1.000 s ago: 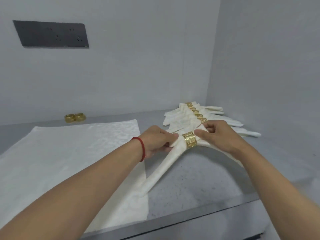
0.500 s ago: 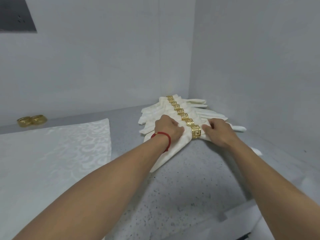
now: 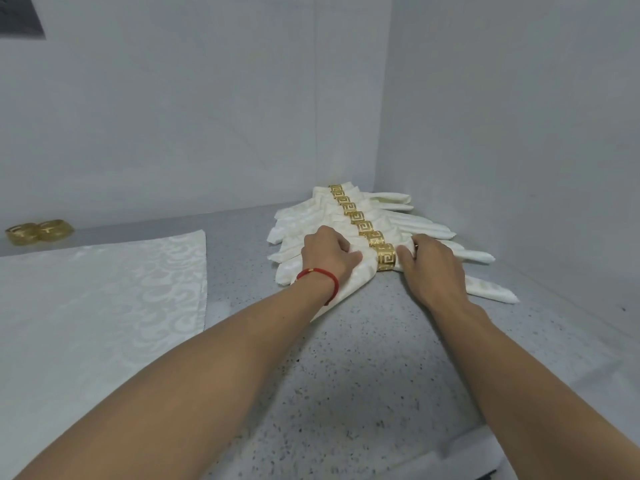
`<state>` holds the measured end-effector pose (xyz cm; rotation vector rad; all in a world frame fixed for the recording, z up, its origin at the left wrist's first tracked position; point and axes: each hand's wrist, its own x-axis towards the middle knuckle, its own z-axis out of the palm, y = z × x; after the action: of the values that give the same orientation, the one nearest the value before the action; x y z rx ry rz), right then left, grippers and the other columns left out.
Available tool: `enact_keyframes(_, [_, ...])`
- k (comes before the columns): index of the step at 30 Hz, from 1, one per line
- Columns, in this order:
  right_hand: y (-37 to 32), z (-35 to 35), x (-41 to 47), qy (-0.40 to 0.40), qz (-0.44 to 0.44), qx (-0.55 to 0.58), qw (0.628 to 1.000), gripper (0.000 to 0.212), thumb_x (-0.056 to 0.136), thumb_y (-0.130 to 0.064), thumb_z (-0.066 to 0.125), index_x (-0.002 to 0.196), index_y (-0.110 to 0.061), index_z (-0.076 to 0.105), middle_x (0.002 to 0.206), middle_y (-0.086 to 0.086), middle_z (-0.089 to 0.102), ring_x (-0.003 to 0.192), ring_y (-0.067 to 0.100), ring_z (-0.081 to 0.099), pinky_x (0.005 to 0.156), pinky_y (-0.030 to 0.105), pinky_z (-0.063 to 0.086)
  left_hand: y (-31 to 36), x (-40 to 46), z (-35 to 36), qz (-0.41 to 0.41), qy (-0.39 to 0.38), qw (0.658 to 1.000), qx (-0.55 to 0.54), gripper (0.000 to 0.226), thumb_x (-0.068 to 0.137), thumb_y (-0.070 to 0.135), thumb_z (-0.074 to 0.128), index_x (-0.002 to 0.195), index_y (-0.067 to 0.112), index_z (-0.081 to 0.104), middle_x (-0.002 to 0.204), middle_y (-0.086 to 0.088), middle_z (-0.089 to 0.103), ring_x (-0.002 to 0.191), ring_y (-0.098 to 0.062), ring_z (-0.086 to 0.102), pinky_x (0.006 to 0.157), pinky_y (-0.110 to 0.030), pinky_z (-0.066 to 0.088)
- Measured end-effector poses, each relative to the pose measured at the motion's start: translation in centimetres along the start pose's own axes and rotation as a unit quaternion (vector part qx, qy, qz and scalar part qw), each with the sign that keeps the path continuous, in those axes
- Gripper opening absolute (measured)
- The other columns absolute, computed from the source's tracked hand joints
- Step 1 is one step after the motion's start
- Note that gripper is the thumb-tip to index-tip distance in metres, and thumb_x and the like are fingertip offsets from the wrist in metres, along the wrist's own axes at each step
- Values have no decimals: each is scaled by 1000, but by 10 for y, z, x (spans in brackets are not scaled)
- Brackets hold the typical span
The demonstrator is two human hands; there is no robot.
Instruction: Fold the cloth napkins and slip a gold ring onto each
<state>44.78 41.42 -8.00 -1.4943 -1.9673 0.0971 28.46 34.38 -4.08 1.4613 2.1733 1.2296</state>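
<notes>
The grey speckled counter (image 3: 346,375) fills the lower half of the frame and meets the pale walls at the back and on the right. At the left of the frame a flat white cloth (image 3: 97,306) with a woven pattern lies spread on it. In the middle right, near the corner of the walls, you see the row of folded napkins (image 3: 301,223), one overlapping the next, each with a gold ring around its middle, so the rings make a line going away from you.

The nearest napkin (image 3: 356,275) lies at the front of this row, and both your hands are on it. Your left hand (image 3: 329,252), with a red bracelet (image 3: 320,277) at the wrist, has its fingers curled on the cloth just left of the front gold ring (image 3: 385,257). Your right hand (image 3: 433,268) grips the cloth just right of the same ring, fingers bent, the thumb tip touching the ring's edge.

Two spare gold rings (image 3: 38,231) stand side by side at the far left, against the back wall, well apart from your hands.
</notes>
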Motion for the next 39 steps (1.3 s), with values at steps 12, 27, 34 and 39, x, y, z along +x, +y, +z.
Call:
enact_keyframes(12, [-57, -27, -68, 93, -148, 55, 983, 21, 99, -16, 51, 118, -18, 61, 114, 1, 62, 105, 23, 56, 92, 45, 43, -57, -55, -107, 176, 42, 980, 84, 31, 80, 1, 58, 104, 16, 71, 97, 3, 65, 85, -14, 60, 80, -24, 46])
enact_keyframes(27, [-284, 38, -148, -227, -230, 60, 944, 12, 86, -26, 75, 78, -19, 72, 79, -12, 71, 79, 12, 67, 83, 37, 56, -222, -185, -311, -3, 42, 974, 222, 17, 88, 42, 64, 95, 28, 70, 92, 13, 61, 95, -11, 57, 79, -23, 39])
enact_keyframes(34, [-293, 36, -143, -237, -222, 18, 946, 10, 78, -15, 67, 68, -15, 70, 65, -3, 72, 64, 18, 68, 72, 34, 58, -220, -185, -308, -6, 83, 974, 209, 11, 87, 27, 66, 81, 22, 73, 81, 10, 69, 83, -13, 63, 72, -24, 44])
enact_keyframes(39, [-294, 34, -139, -235, -223, 27, 946, 12, 70, -14, 62, 62, -17, 70, 59, -6, 70, 59, 16, 68, 58, 32, 59, -217, -185, -311, -23, 73, 976, 203, 13, 84, 27, 66, 74, 23, 73, 75, 11, 69, 78, -12, 63, 74, -28, 52])
